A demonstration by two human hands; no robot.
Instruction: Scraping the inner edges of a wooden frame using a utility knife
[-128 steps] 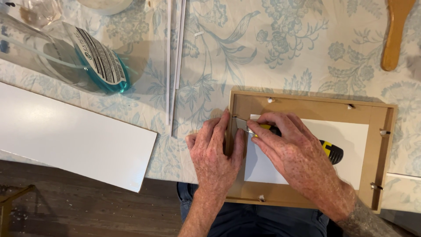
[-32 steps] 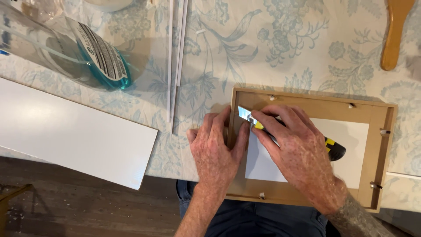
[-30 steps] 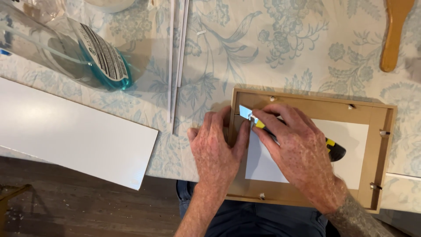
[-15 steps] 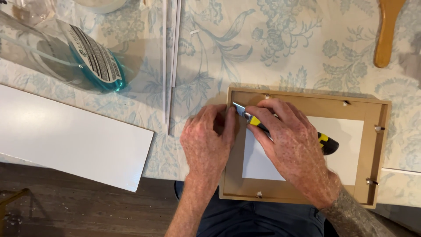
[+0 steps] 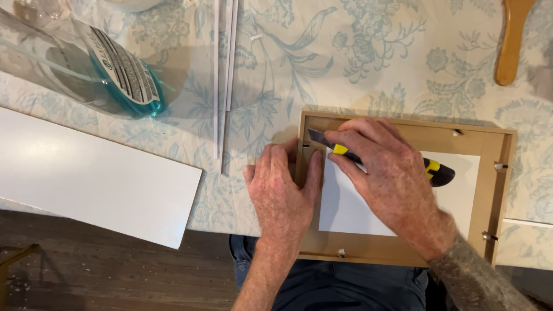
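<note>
While my left hand lies flat and open on the wooden frame, pinning it to the desk, my right hand grips the yellow-and-black knife. Its blade points at the frame's upper corner, just beyond my left fingertips, over the white backing

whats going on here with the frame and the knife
A person works on a wooden picture frame lying face down on a floral tablecloth. The left hand presses on the frame's left side. The right hand holds a yellow-and-black utility knife, blade at the upper left corner of the white backing sheet.
</note>
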